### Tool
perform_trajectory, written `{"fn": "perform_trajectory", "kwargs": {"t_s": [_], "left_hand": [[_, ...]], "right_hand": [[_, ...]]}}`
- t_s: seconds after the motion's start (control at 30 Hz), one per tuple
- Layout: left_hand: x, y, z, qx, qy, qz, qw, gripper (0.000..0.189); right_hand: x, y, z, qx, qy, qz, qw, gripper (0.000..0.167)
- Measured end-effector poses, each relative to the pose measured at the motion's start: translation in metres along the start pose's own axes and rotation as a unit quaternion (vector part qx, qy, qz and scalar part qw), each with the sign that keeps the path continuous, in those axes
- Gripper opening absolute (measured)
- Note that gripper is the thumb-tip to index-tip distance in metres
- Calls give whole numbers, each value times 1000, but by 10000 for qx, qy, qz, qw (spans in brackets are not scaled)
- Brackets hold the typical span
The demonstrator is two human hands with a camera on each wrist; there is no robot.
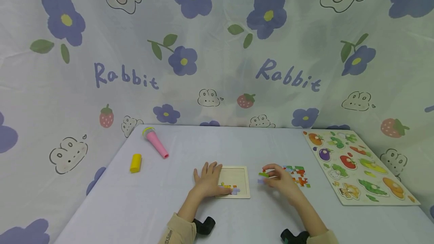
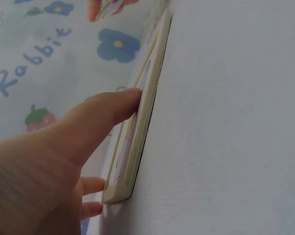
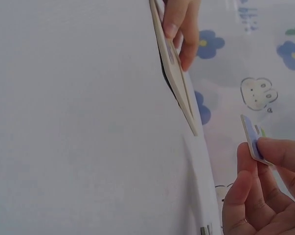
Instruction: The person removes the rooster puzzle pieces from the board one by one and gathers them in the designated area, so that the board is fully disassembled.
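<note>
A small wooden puzzle tray (image 1: 239, 176) lies flat on the white table, with a few coloured pieces (image 1: 235, 190) along its lower inside edge. Spread over the tray's left side, my left hand (image 1: 206, 184) rests with fingers extended. Its thumb (image 2: 115, 105) presses on the pieces near the front rim. To the right of the tray, my right hand (image 1: 284, 185) pinches a puzzle piece (image 3: 251, 137) between thumb and fingers, above the table. That piece shows purple and green. Loose puzzle pieces (image 1: 301, 181) lie just beyond the right hand, partly hidden by it.
A large board of fruit and vegetable pictures (image 1: 356, 168) covers the table's right side. At the left lie a pink toy microphone (image 1: 157, 144) and a yellow cylinder (image 1: 135, 163). Behind the table hangs a patterned cloth (image 1: 217, 67).
</note>
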State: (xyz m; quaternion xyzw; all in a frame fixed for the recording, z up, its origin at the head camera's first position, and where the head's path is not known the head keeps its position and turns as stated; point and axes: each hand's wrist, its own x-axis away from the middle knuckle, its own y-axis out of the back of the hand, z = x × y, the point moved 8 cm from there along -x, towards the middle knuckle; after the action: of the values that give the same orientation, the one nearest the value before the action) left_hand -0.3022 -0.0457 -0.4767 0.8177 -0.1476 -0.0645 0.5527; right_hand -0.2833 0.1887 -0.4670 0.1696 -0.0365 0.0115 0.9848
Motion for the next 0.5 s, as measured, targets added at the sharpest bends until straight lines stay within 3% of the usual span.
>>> {"fn": "perform_trajectory", "kwargs": {"t_s": [0.23,0.5], "left_hand": [[1,0,0,39,-3,-14,10000,95],[3,3,-2,68,-12,-26,10000,94]], "right_hand": [[1,11,-3,176,-29,-66,9998,36],[6,25,-6,-100,34,-28,9999,42]]}}
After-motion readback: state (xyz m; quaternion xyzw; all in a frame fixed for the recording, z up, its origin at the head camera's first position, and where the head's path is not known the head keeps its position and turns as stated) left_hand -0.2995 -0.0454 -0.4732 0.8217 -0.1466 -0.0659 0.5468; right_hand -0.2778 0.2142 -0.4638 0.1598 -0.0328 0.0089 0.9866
